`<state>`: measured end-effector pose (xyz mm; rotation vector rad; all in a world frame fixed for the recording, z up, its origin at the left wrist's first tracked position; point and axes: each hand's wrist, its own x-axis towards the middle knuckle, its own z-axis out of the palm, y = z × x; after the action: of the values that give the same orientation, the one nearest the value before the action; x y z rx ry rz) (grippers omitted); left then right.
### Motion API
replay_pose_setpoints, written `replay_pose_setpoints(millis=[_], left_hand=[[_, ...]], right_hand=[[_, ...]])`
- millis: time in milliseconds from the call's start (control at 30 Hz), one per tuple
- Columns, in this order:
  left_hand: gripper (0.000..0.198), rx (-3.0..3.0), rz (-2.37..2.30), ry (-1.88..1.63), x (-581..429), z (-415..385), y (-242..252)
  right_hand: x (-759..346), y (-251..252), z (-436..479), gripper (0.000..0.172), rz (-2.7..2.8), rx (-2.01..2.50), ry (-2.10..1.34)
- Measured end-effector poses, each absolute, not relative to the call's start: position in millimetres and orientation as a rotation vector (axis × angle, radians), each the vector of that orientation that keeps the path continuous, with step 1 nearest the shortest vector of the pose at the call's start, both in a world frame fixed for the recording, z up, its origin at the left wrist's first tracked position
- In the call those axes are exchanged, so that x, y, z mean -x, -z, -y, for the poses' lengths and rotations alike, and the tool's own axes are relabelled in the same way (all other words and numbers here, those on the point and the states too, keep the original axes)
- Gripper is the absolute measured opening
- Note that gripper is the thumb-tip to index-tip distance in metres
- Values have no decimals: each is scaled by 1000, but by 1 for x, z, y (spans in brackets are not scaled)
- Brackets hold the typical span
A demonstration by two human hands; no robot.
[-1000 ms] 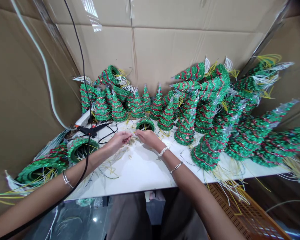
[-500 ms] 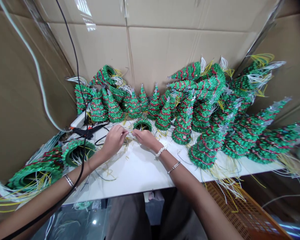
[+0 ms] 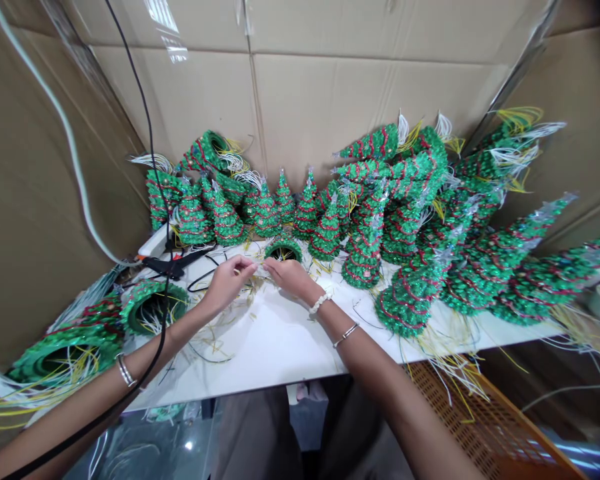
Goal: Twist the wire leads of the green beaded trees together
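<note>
My left hand (image 3: 230,279) is closed in a pinch, with a bit of yellow wire showing at its fingers. Just to its right, my right hand (image 3: 287,275) pinches too, its fingertips almost meeting the left ones on the thin yellow wire. Behind the hands lies a small green tinsel Christmas tree (image 3: 283,244), its hollow base facing me with wires inside. Yellow wire scraps (image 3: 220,333) are scattered on the white tabletop (image 3: 285,340) below and left of the hands.
Several decorated trees (image 3: 363,247) stand or lie along the back and right. Two lie at left, one with an open base (image 3: 155,307). A glue gun (image 3: 175,263) rests back left. A black cable (image 3: 153,127) hangs across my left arm. An orange crate (image 3: 485,427) sits below right.
My left hand has shifted slightly, its fingers less curled, and a yellow bit now shows between them. My right hand stays nearly in place. The view has moved a little.
</note>
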<state>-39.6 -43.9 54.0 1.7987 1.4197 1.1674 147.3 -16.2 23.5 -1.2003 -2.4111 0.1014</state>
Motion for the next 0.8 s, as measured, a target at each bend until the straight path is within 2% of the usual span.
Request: replay_pose_setpoints(millis=[167,300,433,533,600,700,800], left_hand=[[19,-2766,-1289,-1007,58,34,-57],[22,-3021,-1180,-919,65,29,-61],[22,-2576,-1247,-1067,54,30,-58],[25,-1781,-1390,-1175,42,29,-49],[24,-1330,-1342,-1095,38,26,-43],[25,-1016,-1229,-1035,36,25,-42],[30,-990,-1252,-1124,37,30,-49]], right_hand=[[-148,-23,15,34,2378,1193,-169],[-148,-21,14,35,2375,1191,-165],[-149,-22,16,37,2410,1175,-124],[-149,-26,19,36,2460,1166,-119],[-149,-28,21,32,2453,1168,-184],[-146,-30,21,30,2251,1140,-513],[-144,-30,15,29,1704,1130,-1073]])
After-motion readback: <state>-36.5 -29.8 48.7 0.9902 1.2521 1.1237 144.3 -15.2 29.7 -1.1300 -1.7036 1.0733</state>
